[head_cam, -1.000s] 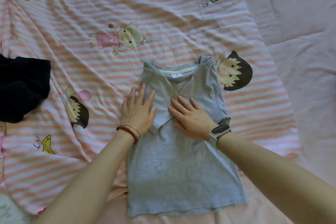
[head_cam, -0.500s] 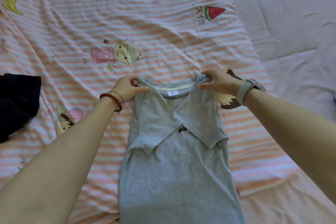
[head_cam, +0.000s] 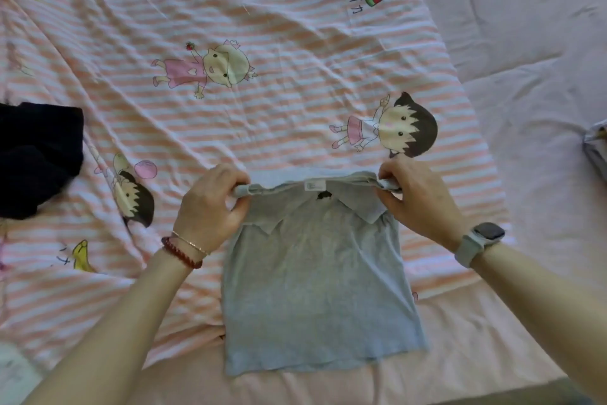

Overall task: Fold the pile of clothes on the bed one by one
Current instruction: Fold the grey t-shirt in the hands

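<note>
Grey shirt lengthwise, collar away, left hand and right hand pinching its shoulders

One grey cotton T-shirt lies on one pink-striped cartoon bedsheet. One dark navy garment heap sits apart. Two hands show.

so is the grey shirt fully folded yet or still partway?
Partway. The grey shirt has both sleeves folded in, but its body lies full length; left hand and right hand grip the shoulder corners.
</note>
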A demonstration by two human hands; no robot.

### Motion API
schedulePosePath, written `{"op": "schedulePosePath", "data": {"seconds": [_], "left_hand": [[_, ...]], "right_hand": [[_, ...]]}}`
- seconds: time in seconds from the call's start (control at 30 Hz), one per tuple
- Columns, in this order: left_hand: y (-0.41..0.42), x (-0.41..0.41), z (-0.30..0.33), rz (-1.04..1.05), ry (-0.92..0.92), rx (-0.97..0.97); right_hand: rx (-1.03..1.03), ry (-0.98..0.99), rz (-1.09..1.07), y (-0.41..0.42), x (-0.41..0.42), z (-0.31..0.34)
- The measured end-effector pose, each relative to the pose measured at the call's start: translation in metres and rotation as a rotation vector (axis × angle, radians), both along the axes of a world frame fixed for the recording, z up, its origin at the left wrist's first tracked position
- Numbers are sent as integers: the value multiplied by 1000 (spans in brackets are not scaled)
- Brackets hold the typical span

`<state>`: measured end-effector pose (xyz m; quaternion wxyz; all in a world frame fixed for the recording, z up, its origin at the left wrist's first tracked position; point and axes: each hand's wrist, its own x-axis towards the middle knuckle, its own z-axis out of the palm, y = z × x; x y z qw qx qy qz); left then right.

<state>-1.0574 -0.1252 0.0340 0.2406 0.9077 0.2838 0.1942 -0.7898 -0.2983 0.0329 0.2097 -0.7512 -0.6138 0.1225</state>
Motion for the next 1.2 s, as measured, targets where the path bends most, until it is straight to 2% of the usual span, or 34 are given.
{"op": "schedulePosePath", "data": {"seconds": [0.13, 0.27, 0.47, 0.67, 0.8, 0.9, 1.0, 1.1, 1.17, 1.2], "left_hand": [[-59, -40, -5, -131, 26, 117], [-112, -83, -17, -215, 110, 84], [-158, -109, -26, -259, 209, 26], [-194, -127, -40, -346, 242, 90], [-208, -145, -62, -352, 391, 131], [-205, -147, -69, -318, 596, 73], [-187, -129, -58, -194, 480, 78], [-156, -101, -47, 26, 368, 116], [-130, -83, -42, 191, 442, 42], [-117, -74, -39, 247, 523, -64]], "right_hand": [[73, -63, 151, -58, -30, -6], [57, -65, 190, -111, -59, -14], [-79, -87, 225, -160, -91, -27], [-262, -193, 389, -200, -109, -38], [-441, -188, 314, -217, -124, -49], [-580, -188, 300, -215, -133, -56], [-452, -148, 219, -196, -129, -51], [-262, -180, 6, -156, -111, -41], [-224, -220, -148, -127, -94, -36], [-271, -197, -203, -115, -86, -35]]}}
